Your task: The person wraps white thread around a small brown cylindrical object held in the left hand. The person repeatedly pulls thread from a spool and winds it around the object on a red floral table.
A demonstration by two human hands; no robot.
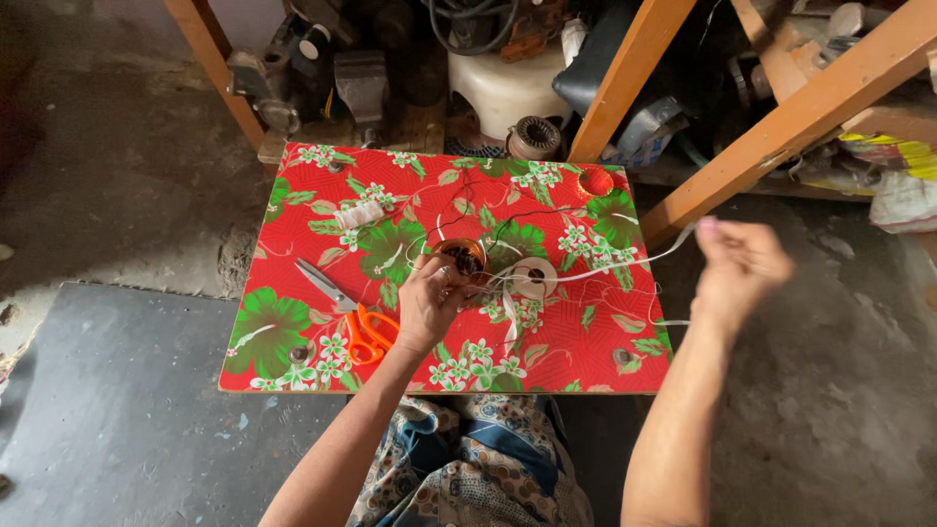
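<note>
In the head view, the left hand (429,303) gripped a small copper-coloured coil (462,260) with a dark core, its fingers closed around the lower edge to hold it steady just above the tabletop (576,356), near the middle of the red floral cover. The right hand (739,262) was raised out past the tabletop's right edge, fingers pinched on a white tape (625,263) that ran taut from the coil area, apparently pulled outward to keep it tight. A roll of white tape (534,277) lay just right of the coil, probably the source of the strip. Orange-handled scissors (353,314) rested beside the left wrist, blades pointing up-left, within easy reach. A white folded piece (359,215) and an orange round cap (595,181) sat farther back.

Thin dark wires looped over the cover behind the coil; where they ended was hard to make out. The coil's underside was hidden by the fingers, and the clutter beneath the wooden frame (625,78) was too dim to identify.
</note>
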